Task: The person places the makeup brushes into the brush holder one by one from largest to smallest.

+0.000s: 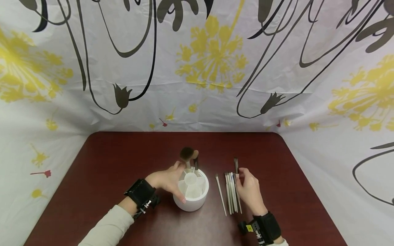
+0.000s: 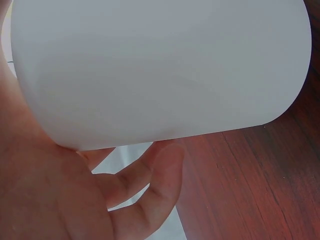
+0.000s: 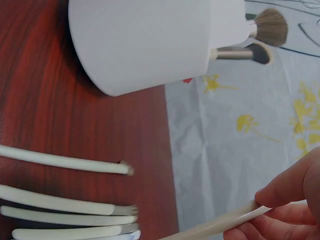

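Observation:
A round white brush holder (image 1: 191,205) with divided compartments stands on the table. My left hand (image 1: 167,180) grips its left side, thumb at the front and fingers round the back. Inside, at the back, a large fluffy makeup brush (image 1: 186,155) and a smaller makeup brush (image 1: 196,163) stand bristles up. To the right, my right hand (image 1: 250,192) pinches another makeup brush (image 1: 236,166), whose pale handle (image 3: 215,226) slants up from the table in the right wrist view. Beside that hand lie several thin pale-handled brushes (image 1: 229,194) in a row.
One thin brush (image 1: 220,195) lies apart, between the holder and the row. The dark red-brown table (image 1: 138,150) has a rounded far edge. A white cloth (image 1: 197,112) with yellow flowers and grey stems hangs behind it and along both sides.

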The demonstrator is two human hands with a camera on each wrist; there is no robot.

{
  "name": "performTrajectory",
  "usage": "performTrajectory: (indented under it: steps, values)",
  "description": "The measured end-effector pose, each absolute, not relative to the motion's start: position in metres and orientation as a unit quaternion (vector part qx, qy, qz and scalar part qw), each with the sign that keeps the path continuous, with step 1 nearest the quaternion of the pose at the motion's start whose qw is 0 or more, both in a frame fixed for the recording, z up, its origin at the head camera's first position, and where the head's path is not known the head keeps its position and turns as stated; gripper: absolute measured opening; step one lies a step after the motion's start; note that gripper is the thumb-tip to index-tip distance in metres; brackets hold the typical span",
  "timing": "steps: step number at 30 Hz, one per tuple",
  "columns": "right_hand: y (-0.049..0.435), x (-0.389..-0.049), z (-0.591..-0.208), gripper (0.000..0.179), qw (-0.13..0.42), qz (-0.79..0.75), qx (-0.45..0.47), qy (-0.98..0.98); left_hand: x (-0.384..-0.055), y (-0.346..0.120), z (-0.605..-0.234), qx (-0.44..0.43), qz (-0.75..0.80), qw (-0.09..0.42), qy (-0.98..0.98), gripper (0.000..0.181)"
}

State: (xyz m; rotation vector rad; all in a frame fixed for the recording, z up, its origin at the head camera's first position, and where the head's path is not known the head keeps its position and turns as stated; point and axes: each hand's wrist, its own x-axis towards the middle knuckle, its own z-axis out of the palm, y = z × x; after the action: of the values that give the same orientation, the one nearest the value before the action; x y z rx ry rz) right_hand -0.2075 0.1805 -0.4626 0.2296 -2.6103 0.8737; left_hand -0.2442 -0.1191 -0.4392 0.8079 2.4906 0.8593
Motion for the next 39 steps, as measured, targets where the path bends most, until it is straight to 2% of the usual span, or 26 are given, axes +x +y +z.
performTrajectory:
  steps: [14,30,39]
  values:
    - [0.173,-0.206,-0.450,0.028,0.213,0.314,0.099,-0.920,-0.245,-0.120,-0.439,0.292,0.315,0.176,0.886,0.119]
    - [0.164,-0.198,-0.437,0.031,0.221,0.326,0.113,-0.912,-0.242,-0.120,-0.439,0.295,0.317,0.174,0.885,0.118]
    - [0.158,-0.196,-0.430,0.032,0.243,0.336,0.135,-0.900,-0.241,-0.121,-0.441,0.290,0.317,0.176,0.886,0.119]
